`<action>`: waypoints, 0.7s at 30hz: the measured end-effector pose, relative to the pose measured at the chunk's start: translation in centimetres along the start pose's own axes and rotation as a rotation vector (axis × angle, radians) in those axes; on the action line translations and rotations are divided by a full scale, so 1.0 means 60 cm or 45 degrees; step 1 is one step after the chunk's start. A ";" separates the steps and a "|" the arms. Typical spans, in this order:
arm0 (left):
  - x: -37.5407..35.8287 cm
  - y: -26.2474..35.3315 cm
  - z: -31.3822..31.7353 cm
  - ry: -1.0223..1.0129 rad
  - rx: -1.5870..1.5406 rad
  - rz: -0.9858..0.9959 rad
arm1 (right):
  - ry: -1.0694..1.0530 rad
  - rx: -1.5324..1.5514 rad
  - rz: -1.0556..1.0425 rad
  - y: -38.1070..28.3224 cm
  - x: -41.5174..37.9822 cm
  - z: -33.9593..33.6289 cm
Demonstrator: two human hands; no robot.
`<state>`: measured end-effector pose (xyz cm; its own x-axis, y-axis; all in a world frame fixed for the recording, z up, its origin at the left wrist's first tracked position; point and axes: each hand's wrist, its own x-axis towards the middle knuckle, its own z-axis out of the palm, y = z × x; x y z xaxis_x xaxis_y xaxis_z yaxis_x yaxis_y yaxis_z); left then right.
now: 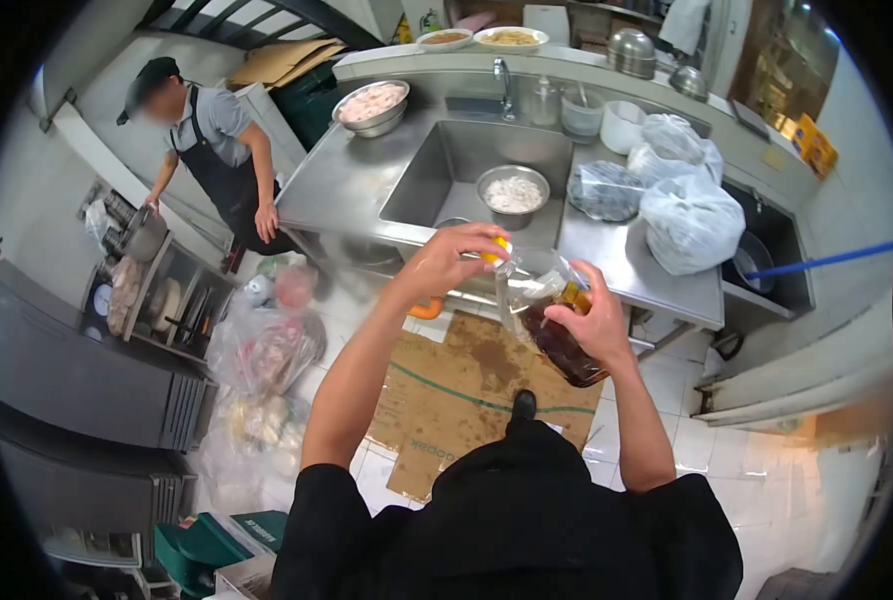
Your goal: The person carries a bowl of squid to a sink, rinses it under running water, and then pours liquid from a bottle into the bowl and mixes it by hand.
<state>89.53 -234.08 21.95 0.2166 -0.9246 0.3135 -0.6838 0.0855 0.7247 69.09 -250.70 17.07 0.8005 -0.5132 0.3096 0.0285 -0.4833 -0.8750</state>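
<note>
My left hand (455,262) is closed, pinching a small yellow-and-white cap (499,252) between thumb and fingers. A clear plastic bag (519,290) hangs just below that cap, beside the bottle. My right hand (602,322) wraps round a clear bottle of dark brown liquid (565,350), which is tilted. Something yellow shows at the bottle near my right thumb. Both hands are in the air in front of the sink counter. Beyond them, a metal bowl of pale pieces (514,193) stands in the steel sink (437,180).
Several tied plastic bags (692,225) sit on the counter's right side. At its left stands a bowl of pale pink food (371,104). A co-worker (212,150) stands left, touching a pot and the counter. Flattened cardboard (437,400) and filled plastic bags (267,345) lie on the floor.
</note>
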 end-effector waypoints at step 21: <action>0.190 -0.483 -0.189 0.630 -1.207 -0.639 | -0.092 -0.881 0.322 0.188 0.453 0.105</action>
<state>119.73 -242.91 11.49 0.7027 -0.7066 -0.0834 0.2998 0.1878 0.9353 94.93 -265.64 13.25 0.7705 -0.6320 0.0837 -0.5270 -0.7053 -0.4741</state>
